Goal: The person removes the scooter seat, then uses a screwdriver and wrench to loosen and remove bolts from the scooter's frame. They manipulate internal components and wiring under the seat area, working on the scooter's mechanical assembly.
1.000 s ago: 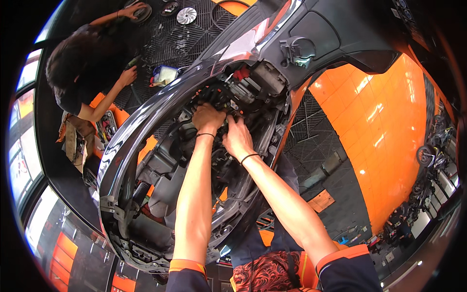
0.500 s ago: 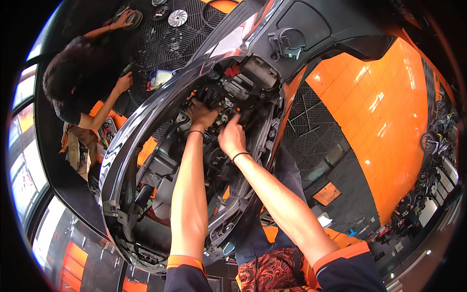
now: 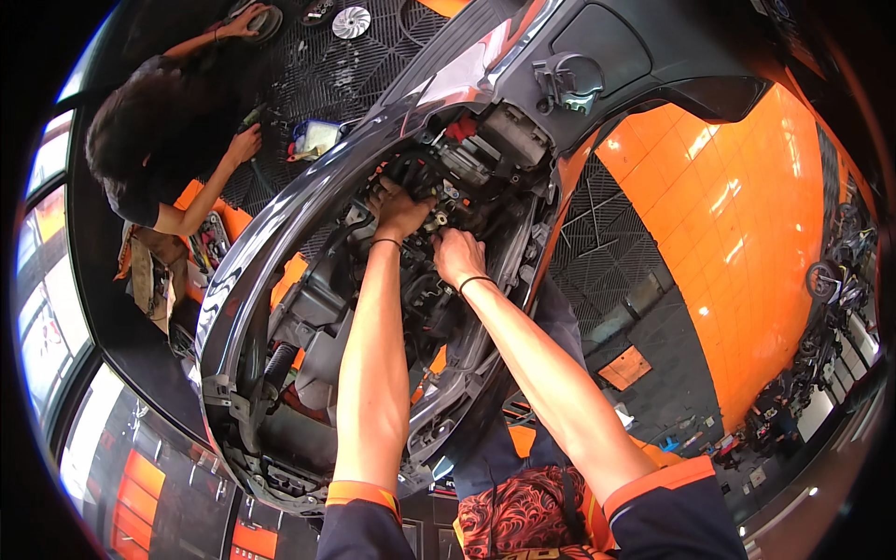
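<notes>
Both my hands are down inside the uncovered engine bay of a dark grey scooter body [image 3: 308,303]. My left hand [image 3: 403,211] lies over black hoses and engine parts [image 3: 411,173], its thumb spread away from the fingers. Its fingertips are partly hidden among the parts. Close on its right, my right hand [image 3: 459,256] is closed, fingers curled in beside a small metal fitting [image 3: 441,219]. What its fingertips hold, if anything, is hidden. Above the hands sits a grey box-shaped part [image 3: 515,135] with a red piece [image 3: 461,129] beside it.
At the upper left a co-worker [image 3: 140,140] bends low, one hand [image 3: 245,143] on a green-handled tool. A silver finned disc [image 3: 351,22] lies on the black floor grating [image 3: 327,75]. Orange floor tiles [image 3: 737,233] stretch to the right, with parked motorcycles [image 3: 826,280] beyond.
My right hand has gone from an extended index finger to curled fingers, shifting slightly down and right. My left hand has moved slightly right, its thumb now more visible. The whole view has shifted a little.
</notes>
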Available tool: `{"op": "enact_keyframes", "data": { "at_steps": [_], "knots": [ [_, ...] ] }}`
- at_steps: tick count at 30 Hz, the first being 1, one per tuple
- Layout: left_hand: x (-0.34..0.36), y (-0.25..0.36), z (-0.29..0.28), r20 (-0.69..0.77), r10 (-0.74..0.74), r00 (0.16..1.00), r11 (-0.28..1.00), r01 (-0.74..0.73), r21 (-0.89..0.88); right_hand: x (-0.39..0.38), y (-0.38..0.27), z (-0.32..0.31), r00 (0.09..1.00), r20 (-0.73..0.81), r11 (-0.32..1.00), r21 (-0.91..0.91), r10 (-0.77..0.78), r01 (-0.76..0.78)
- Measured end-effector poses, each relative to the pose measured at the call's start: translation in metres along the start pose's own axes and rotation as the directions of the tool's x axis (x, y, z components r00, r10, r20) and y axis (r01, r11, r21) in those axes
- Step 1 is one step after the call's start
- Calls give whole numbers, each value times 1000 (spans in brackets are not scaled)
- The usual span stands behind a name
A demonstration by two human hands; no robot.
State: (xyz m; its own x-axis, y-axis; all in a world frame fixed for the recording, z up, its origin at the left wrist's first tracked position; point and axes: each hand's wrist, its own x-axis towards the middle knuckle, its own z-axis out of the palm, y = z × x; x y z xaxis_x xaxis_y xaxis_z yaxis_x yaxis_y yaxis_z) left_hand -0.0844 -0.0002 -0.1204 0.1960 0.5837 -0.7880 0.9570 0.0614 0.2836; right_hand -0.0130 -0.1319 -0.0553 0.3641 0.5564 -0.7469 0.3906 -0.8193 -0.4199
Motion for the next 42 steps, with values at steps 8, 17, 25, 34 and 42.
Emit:
{"op": "enact_keyframes", "data": {
  "at_steps": [8, 17, 25, 34, 42],
  "knots": [
    [3, -11, 7, -6, 1, 1000, 984, 0, 176, -13, -9, -27, 996, -46, 997, -13, -74, 74],
    [-1, 5, 9, -63, -42, 997, 969, 56, 241, -20, -16, -15, 991, -130, 998, 63, -21, 29],
    [22, -32, -6, 166, 147, 975, 985, -160, 64, -20, -34, -31, 992, -123, 992, 129, 24, -8],
    [-58, -21, -44, 13, 187, 982, 964, -181, -194, -30, -17, -24, 977, -51, 972, -130, -206, 198],
    [-154, -9, -2, -342, 248, 907, 961, -276, -36, -48, 13, -49, 739, 652, 768, -383, -168, 513]
  ]
}}
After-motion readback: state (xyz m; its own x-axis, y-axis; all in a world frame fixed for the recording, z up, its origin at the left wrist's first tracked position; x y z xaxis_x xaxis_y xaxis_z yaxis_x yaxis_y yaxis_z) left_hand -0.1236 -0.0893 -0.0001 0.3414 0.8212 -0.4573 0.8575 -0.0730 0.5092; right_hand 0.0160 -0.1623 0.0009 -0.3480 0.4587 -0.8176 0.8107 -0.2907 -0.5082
